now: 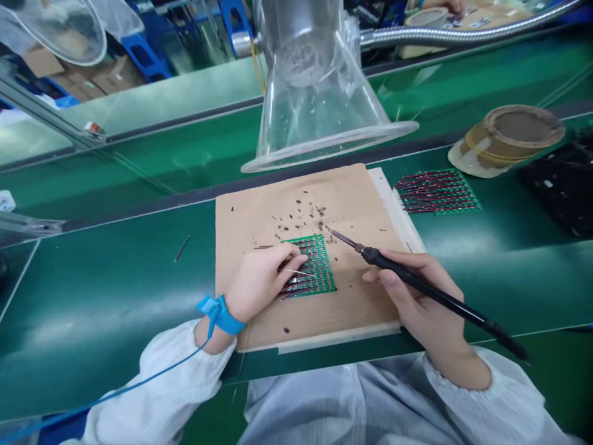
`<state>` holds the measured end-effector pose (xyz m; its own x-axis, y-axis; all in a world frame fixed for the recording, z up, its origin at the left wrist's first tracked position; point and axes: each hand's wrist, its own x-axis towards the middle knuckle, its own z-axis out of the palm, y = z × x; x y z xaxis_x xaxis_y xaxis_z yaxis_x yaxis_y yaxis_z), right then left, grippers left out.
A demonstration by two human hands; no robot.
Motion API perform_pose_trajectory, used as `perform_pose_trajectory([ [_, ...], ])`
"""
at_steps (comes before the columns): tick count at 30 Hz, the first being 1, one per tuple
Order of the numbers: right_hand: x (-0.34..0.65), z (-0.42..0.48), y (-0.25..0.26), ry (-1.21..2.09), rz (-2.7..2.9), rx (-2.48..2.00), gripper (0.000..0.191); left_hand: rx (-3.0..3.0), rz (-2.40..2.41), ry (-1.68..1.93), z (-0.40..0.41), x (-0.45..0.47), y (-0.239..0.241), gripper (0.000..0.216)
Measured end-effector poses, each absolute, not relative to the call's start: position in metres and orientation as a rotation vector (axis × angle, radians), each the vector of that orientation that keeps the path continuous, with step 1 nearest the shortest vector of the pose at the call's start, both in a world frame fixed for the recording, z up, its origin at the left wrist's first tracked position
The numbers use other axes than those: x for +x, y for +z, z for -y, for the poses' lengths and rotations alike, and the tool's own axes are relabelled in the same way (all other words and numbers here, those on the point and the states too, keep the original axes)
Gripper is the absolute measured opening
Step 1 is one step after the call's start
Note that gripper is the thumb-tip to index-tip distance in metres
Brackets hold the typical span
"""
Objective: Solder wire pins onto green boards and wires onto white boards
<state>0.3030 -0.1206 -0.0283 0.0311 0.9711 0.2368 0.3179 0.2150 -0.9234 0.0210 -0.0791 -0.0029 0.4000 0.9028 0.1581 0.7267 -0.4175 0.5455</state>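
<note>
A green circuit board panel (327, 266) with rows of small pads lies on a brown cardboard sheet (361, 198). Dark red wires run along its left part, partly under my left hand (264, 272). That hand rests over the board's left edge, thumb and forefinger pinched together. A thin silvery wire (301, 272) reaches from these fingers across the pads. My right hand (421, 296) grips a black soldering iron (407, 278) like a pen. Its tip points left, over the cardboard just beyond the board's upper right corner, apart from the board.
Dark burnt specks dot the cardboard. Above it hangs a clear fume hood (319, 123). A second wired board (440, 191) lies at the right, beside a tape-wrapped round container (504, 139) and a black object (565, 185). A blue wrist strap (225, 314) trails a cord leftward.
</note>
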Motion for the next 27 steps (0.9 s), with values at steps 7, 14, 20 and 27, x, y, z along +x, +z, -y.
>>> perform_pose_trajectory([
  [7,0.302,0.120,-0.022,0.843,1.422,-1.320,0.017,2.375,-1.395,0.544,0.088,0.028,0.001,0.016],
  [14,0.307,0.122,-0.023,0.861,1.436,-1.319,0.012,2.301,-1.485,0.527,0.089,0.034,-0.003,0.016],
  [20,0.308,0.125,-0.022,0.853,1.483,-1.347,0.013,2.279,-1.506,0.528,0.089,0.036,-0.004,0.014],
  [27,0.308,0.125,-0.019,0.872,1.528,-1.359,0.014,2.294,-1.505,0.498,0.089,0.036,-0.002,0.014],
])
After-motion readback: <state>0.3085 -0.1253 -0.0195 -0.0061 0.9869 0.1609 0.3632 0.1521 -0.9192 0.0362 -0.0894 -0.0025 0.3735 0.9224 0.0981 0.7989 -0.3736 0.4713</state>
